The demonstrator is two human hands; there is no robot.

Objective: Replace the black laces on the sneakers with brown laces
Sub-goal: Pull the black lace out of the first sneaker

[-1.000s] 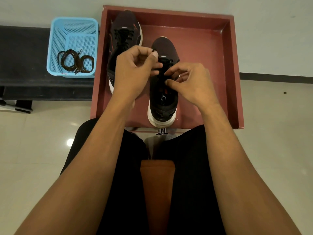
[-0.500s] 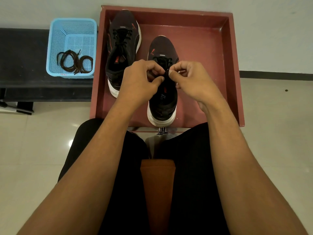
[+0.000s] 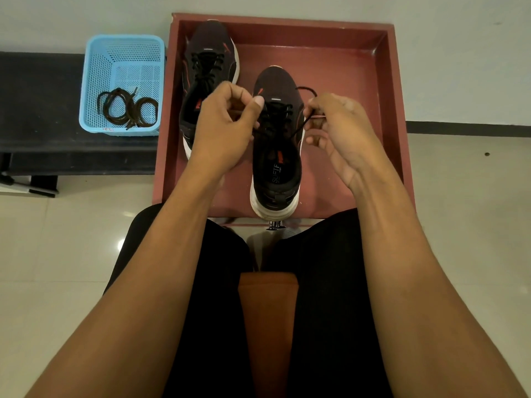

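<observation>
Two dark sneakers w/ white soles sit in a red wooden tray on a pale tiled floor, seen from above by a seated person. Left of the tray, a blue plastic basket on a black bench holds the brown laces, coiled & untouched. An orange-brown seat shows between the person's black-clad thighs, & both bare forearms reach over the tray's near rim, covering part of it. The left hand blocks the heel half of the far-left sneaker, which is fully laced in black. The near sneaker, mid-tray, runs lengthwise near-to-far: toe toward the far wall, heel at the near rim, opening up. Its black lace is untied but threaded thru the eyelets. The right hand pinches one lace end, drawn taut out to the right, tip curling past the knuckles. The left hand, fingers curled w/ thumb on top, pinches the other end at the shoe's left side; that strand is mostly hidden.
</observation>
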